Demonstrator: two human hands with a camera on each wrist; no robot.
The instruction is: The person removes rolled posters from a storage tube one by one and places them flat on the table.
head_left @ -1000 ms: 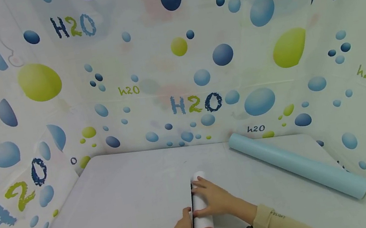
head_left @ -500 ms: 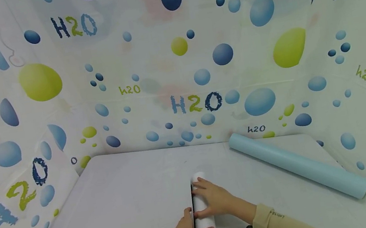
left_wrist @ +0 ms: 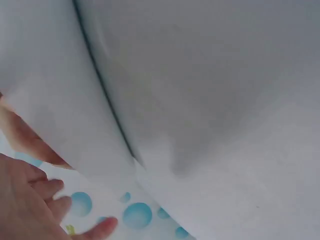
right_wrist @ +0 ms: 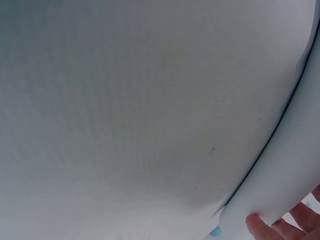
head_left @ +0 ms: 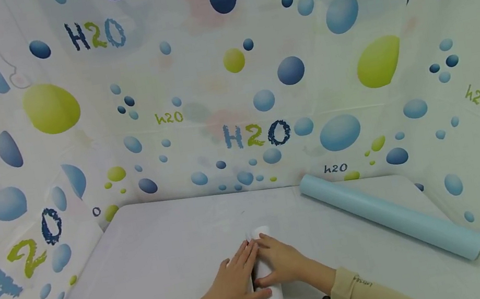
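A pale grey counter [head_left: 153, 259] stood boxed in on three sides by white sheeting [head_left: 191, 83] printed with blue and lime bubbles and "H2O" lettering, lit evenly and softly, with a light blue roll [head_left: 389, 214] lying slantwise along its right edge.

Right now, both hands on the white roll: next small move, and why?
Probably roll the white roll a little further along the table. The left hand lies flat across it with straight fingers, the right hand rests on it from the other side, and the dark seam edge faces up, so neither hand grips it.
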